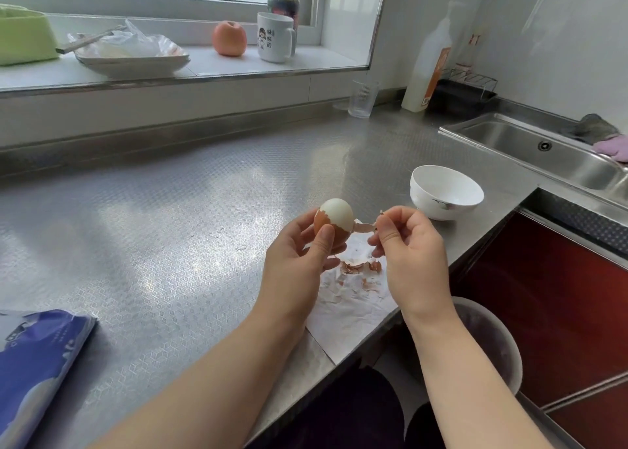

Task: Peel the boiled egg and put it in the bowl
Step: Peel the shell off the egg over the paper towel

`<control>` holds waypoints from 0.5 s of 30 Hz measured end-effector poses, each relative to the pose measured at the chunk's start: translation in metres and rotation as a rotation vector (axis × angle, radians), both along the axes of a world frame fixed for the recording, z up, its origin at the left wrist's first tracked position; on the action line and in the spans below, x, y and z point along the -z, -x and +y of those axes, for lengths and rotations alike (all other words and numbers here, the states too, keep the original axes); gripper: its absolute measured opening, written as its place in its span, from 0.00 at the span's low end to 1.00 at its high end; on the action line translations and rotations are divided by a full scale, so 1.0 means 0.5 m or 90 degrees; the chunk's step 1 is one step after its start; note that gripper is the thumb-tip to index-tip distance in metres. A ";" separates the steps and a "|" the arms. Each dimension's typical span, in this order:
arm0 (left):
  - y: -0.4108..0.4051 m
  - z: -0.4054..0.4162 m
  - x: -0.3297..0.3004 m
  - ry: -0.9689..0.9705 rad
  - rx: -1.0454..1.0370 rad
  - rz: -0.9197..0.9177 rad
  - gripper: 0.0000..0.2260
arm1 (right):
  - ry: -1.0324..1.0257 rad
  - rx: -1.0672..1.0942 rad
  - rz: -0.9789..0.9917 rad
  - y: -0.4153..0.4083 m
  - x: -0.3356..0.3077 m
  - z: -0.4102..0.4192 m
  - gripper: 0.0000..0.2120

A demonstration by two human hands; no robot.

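egg (336,218) white on top, brown shell below; bowl (445,192) white with small dark mark; brown shell bits (360,267) on white paper (350,309); counter (170,231) silver, cube-embossed pattern; blue-white packet (37,370) at counter's near-left edge

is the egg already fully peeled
No, the egg held in the left hand shows bare white only on top, while brown shell still covers its lower half.
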State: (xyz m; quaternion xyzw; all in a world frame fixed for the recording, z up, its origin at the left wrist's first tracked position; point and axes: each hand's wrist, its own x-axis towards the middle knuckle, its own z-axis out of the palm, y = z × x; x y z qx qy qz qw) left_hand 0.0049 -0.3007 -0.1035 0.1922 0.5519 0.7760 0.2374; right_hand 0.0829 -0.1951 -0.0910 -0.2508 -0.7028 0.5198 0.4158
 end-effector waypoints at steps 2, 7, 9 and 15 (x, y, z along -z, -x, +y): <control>-0.001 0.001 0.001 0.003 0.000 -0.003 0.14 | 0.030 0.006 0.008 -0.004 -0.001 0.006 0.06; -0.003 0.000 0.003 0.024 -0.011 0.038 0.10 | 0.183 -0.088 0.069 -0.003 -0.007 0.006 0.05; -0.004 0.000 0.003 0.033 -0.016 0.057 0.10 | 0.221 -0.121 0.088 -0.002 -0.008 0.006 0.06; -0.007 0.000 0.000 0.037 -0.018 0.079 0.09 | 0.344 -0.109 0.167 -0.001 -0.005 0.011 0.07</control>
